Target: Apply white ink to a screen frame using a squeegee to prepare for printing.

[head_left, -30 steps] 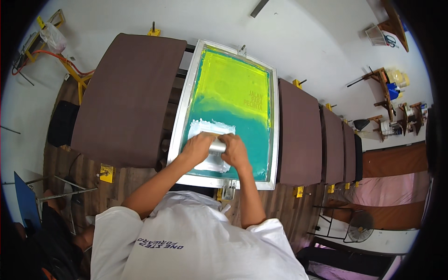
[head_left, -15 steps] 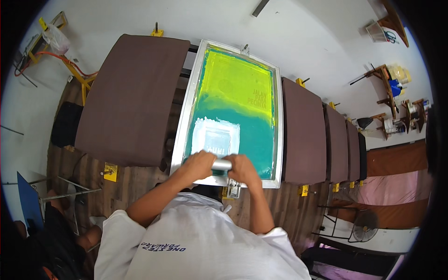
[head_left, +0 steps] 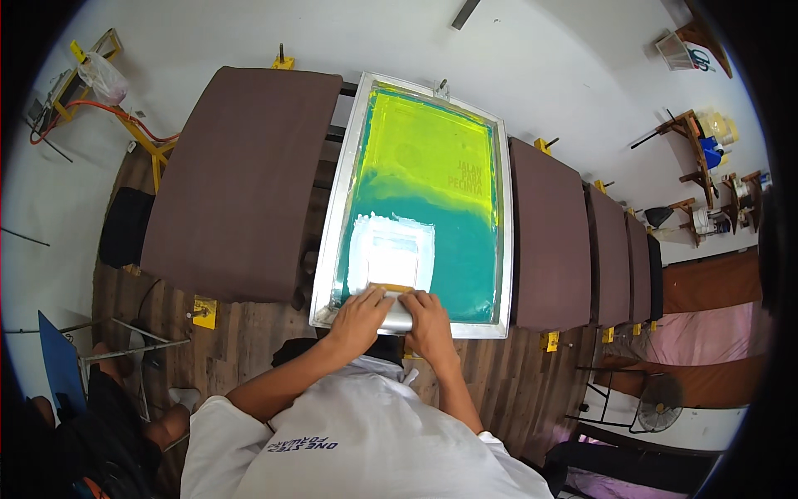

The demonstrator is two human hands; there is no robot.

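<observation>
A silver-handled squeegee (head_left: 399, 316) lies across the near end of a screen printing frame (head_left: 504, 249). My left hand (head_left: 362, 319) grips its left part and my right hand (head_left: 428, 321) its right part, fingers bent over the top. A strip of its yellowish blade shows at the far side. Beyond it is a white ink patch (head_left: 394, 245) on the green mesh (head_left: 461, 258). The far half of the mesh is bright yellow-green, with faint lettering at its right. The squeegee's lower edge is hidden.
A brown-covered printing board (head_left: 241, 183) stands left of the frame, and several more (head_left: 546, 237) run off to the right. Yellow brackets (head_left: 204, 313) stick out at their ends. A seated person's leg (head_left: 166, 424) shows at lower left. A fan (head_left: 660, 402) stands at right.
Both hands have drawn the squeegee nearer to me, to the near end of the frame. It has tilted, and its yellowish blade edge now shows.
</observation>
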